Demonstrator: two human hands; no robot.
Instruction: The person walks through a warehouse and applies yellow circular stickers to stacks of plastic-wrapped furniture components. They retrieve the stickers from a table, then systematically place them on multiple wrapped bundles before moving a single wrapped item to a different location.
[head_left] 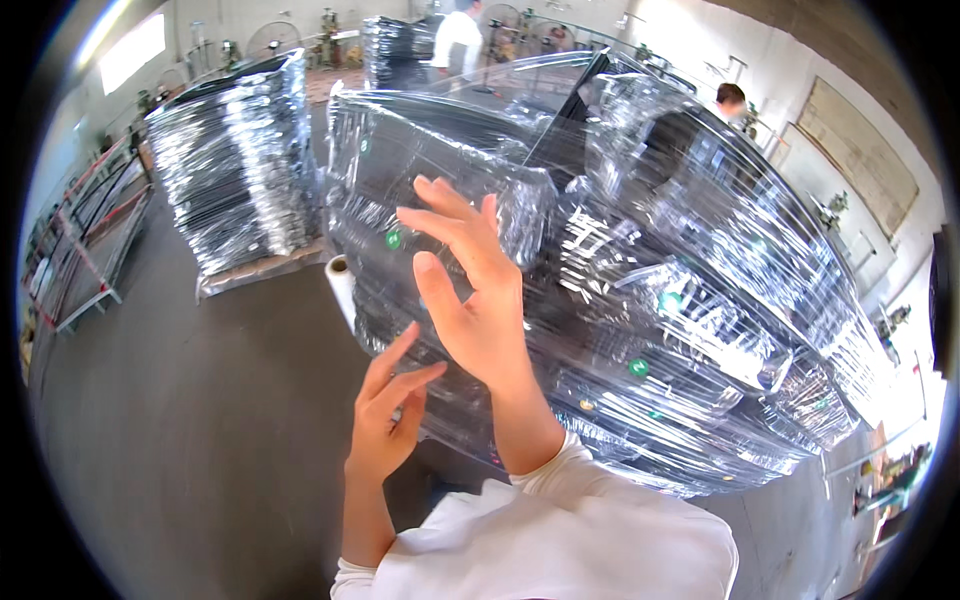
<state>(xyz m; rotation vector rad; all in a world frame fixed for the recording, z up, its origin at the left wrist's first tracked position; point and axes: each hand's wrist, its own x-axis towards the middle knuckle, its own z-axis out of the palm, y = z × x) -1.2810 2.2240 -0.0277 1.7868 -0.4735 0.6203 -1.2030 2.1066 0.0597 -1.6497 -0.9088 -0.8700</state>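
A large load of dark stacked goods wrapped in clear stretch film fills the middle and right, with small round green stickers showing through. My right hand is raised in front of its near left side, open with fingers spread and nothing in it. Lower and to the left, my left hand is also open, its fingers apart near the load's lower left edge; whether it touches the film I cannot tell. Beyond both hands, a pale roll with a hollow core, which looks like stretch film, leans at the load's left corner.
Another film-wrapped stack stands on a pallet at the back left. A metal frame cart is at the far left. One person in white is at the back; another person's head shows behind the load. Grey floor lies left.
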